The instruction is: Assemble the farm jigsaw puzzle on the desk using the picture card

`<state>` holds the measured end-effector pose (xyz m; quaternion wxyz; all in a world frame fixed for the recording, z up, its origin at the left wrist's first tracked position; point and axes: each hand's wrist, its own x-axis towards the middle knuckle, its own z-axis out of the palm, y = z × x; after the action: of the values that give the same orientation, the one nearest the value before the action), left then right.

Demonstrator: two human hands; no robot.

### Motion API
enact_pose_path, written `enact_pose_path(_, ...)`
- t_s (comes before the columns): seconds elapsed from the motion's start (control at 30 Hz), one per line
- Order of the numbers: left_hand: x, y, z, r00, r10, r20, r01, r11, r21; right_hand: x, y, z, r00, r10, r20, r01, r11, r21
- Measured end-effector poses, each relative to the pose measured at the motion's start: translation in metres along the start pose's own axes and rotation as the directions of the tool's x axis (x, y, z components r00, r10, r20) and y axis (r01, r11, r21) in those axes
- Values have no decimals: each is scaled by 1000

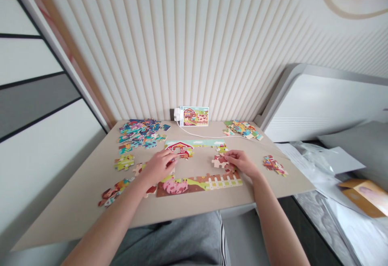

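A farm-scene jigsaw puzzle [197, 182] lies partly joined on the table, with a gap in its middle. The red barn [179, 145] is at its upper left, a pink pig and white fence along the bottom. My right hand [241, 161] pinches a pale pink and brown puzzle piece [218, 161] at the right of the gap. Beside the barn, my left hand [160, 165] rests over the puzzle's left edge with loosely curved fingers apart; its palm and part of the edge are hidden. Loose cow-patterned pieces lie partly under my left forearm.
A picture card [196, 116] of the farm leans on the ribbed wall beside a white charger and cable [200, 136]. Piles of pieces lie at back left [141, 131], back right [244, 129], right [274, 165] and front left [112, 193]. A bed with papers adjoins the right side.
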<state>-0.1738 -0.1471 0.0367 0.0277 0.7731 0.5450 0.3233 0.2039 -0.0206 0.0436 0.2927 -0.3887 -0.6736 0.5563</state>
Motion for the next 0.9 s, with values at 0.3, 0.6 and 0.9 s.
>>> enact_pose_path(0.3,0,-2,2,1000,-1,28,1,1000,17,-1,-5,5,997,41,63,-43,998,41)
enact_pose_path(0.6,-2,-6,4,1000,-24,18,23,999,43,2,-7,4,992,-79,-95,83,996,36)
enact_pose_path(0.9,-3,-7,5,996,-31,82,24,996,90,7,-1,3,962,-163,-220,160,987,-30)
